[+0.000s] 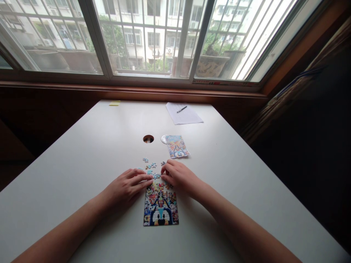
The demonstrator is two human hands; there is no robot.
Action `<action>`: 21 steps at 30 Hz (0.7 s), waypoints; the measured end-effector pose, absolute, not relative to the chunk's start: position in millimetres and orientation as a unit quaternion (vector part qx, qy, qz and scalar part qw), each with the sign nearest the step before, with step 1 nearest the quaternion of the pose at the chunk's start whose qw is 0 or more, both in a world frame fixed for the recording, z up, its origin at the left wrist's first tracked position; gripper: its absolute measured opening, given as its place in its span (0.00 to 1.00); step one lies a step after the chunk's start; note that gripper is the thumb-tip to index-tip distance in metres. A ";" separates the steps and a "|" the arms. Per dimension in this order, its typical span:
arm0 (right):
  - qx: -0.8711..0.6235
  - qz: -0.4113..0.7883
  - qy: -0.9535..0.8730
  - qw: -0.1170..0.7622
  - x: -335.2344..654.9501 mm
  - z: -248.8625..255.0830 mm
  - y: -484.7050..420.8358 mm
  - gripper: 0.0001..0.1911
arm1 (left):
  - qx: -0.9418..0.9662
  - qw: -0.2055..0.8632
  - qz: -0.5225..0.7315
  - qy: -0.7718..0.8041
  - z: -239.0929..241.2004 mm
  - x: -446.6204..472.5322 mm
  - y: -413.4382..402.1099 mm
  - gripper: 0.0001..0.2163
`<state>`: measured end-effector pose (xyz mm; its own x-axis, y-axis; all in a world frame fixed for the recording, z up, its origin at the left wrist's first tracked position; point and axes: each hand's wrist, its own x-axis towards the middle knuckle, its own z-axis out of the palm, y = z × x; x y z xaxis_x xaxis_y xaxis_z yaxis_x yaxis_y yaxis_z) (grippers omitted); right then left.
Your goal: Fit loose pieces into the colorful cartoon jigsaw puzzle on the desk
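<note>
A partly assembled jigsaw puzzle (161,208), with a blue cartoon dog's face at its lower end, lies on the white table. My left hand (128,183) rests at its upper left, fingers stretched out, the tips by the top edge and some light-blue pieces. At the upper right, my right hand (178,175) has its fingers curled in a pinch at a light-blue jigsaw piece (157,176); the fingertips partly hide it. Loose jigsaw pieces (154,165) are scattered just beyond the hands, one (145,160) lying farthest out.
Beyond the right hand lies a picture sheet (177,147) with the same dog design, overlapping a round disc (163,139). A cable hole (148,139) opens in the table (90,153). Farther back are papers (183,115) with a pen (181,109) and yellow notes (114,103).
</note>
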<state>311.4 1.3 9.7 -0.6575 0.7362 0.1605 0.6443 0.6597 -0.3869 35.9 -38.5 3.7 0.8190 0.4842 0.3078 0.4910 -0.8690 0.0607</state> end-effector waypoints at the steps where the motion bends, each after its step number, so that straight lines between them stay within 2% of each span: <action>1: -0.384 0.146 -0.899 0.154 311.5 10.6 1.1 0.04 | -0.954 0.009 -0.157 -0.256 3.7 35.8 -38.6 0.19; 5: -0.367 0.146 -0.904 0.166 313.0 16.2 0.4 0.06 | -0.953 0.004 -0.160 -0.257 3.0 35.4 -38.7 0.19; 9: -0.339 0.132 -0.915 0.175 313.2 19.1 0.2 0.03 | -0.952 -0.003 -0.168 -0.256 1.7 34.9 -38.4 0.20; 12: -0.317 0.114 -0.925 0.175 312.9 17.5 0.5 0.07 | -0.951 -0.006 -0.174 -0.257 0.7 34.6 -38.3 0.20; 21: -0.271 0.042 -0.953 0.127 319.1 25.9 0.8 0.10 | -0.951 -0.009 -0.171 -0.256 3.5 36.2 -38.8 0.19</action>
<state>319.1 0.8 25.9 -0.8214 0.5267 0.2188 0.5054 0.8500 -0.1488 36.2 -38.8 3.5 0.8101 0.4905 0.3210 0.4844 -0.8686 0.1047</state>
